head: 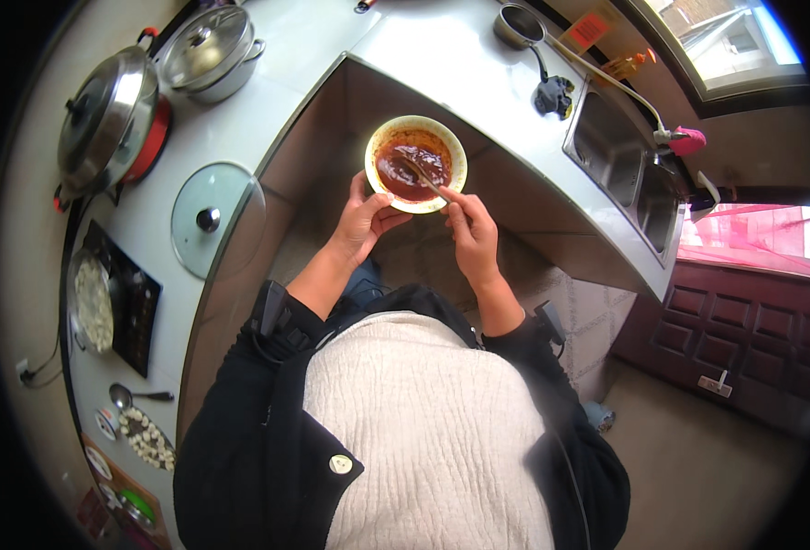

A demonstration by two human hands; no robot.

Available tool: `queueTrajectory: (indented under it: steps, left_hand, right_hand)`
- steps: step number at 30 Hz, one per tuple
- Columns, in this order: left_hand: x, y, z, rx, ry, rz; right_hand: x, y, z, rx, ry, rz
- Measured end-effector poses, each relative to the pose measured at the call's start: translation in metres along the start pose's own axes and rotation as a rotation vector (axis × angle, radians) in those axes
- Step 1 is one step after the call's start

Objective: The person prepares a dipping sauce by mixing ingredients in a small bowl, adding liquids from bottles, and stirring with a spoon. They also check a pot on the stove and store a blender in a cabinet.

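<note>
My left hand [362, 223] grips a light-coloured bowl [460, 157] by its near left rim, holding it up in front of my body. A glossy red-brown sauce [398, 182] lies in the bowl, with residue smeared up the inner wall. In my right hand [470, 223] is the handle of a utensil [432, 187], probably a spoon; its lower end is sunk in the sauce and hidden. The fingers of my right hand are close to the bowl's right rim.
On the left counter are a glass lid [192, 237], a lidded pot [223, 86], a large lidded pan [96, 130], a pan of pale food [94, 306] by a black cooktop [140, 309], and a spoon [122, 397]. A saucepan [520, 29] and a double sink [608, 141] are at right.
</note>
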State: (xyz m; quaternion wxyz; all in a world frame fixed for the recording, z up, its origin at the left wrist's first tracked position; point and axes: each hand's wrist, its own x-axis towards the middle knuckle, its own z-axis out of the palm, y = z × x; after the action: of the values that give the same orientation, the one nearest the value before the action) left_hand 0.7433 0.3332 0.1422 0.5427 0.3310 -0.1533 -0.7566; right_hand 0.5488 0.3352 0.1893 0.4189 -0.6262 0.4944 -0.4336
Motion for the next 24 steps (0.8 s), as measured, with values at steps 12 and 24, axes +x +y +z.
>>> queueTrajectory:
  steps: [12,24]
  left_hand:
    - [0.168,0.027,0.018,0.065,-0.057,-0.173]
    - [0.273,-0.002,0.053,0.099,-0.019,-0.248]
  right_hand:
    - [0.121,0.046,-0.041,-0.47,0.293,-0.058]
    - [0.226,0.087,-0.091,-0.447,0.186,-0.173]
